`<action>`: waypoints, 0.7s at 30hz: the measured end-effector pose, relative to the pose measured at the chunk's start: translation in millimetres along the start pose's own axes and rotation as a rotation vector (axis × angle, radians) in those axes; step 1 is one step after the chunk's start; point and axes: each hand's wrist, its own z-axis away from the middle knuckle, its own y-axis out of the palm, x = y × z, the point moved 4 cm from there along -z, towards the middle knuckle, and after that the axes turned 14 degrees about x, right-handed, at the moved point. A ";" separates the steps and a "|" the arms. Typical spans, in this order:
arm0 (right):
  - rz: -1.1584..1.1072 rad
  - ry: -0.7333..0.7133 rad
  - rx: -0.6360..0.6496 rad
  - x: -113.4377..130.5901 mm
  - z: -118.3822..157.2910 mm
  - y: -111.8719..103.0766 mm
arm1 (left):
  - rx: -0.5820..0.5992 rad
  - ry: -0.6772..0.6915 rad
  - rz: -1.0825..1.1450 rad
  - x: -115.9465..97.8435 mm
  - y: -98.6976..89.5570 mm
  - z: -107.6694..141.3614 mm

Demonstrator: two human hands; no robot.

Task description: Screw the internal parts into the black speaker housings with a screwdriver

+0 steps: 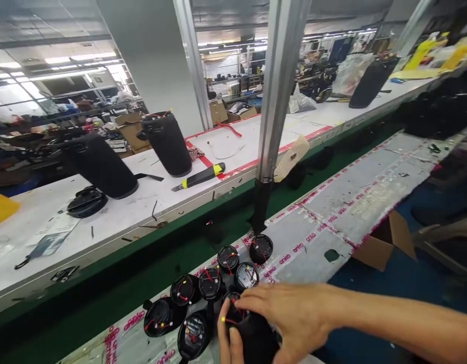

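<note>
Near the bottom centre, both hands are wrapped round a black cylindrical speaker body with thin red wires at its open end. My left hand grips its left side; only the fingers and thumb show. My right hand comes in from the right, with its fingers over the rim and its thumb lower down. Just beyond and to the left stand several similar black bodies, among them one round open unit and another, with red wires and small yellow or white connectors showing inside.
A metal post rises between the near taped bench and the white far shelf. On the shelf lie a utility knife and upright black cylinders. A green strip runs between them. An open cardboard box sits right.
</note>
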 end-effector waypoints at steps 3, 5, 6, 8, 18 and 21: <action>-0.176 0.139 -0.152 -20.2 12.0 23.6 | 0.085 -0.012 -0.073 -1.4 35.8 -3.8; -0.241 0.201 -0.242 -29.4 23.4 25.8 | 0.172 -0.017 -0.174 -1.2 58.0 -5.8; -0.260 0.230 -0.258 -34.0 30.0 26.9 | 0.226 -0.016 -0.218 -0.5 67.3 -7.2; -0.270 0.301 -0.268 -45.4 44.5 31.8 | 0.320 0.007 -0.311 0.6 79.3 -12.3; 0.174 0.649 -0.447 -145.6 53.3 42.6 | 0.126 0.393 -1.452 -31.0 59.7 -85.6; 0.281 0.610 -0.479 -171.2 35.3 30.3 | 0.181 0.342 -1.613 -26.6 69.1 -103.9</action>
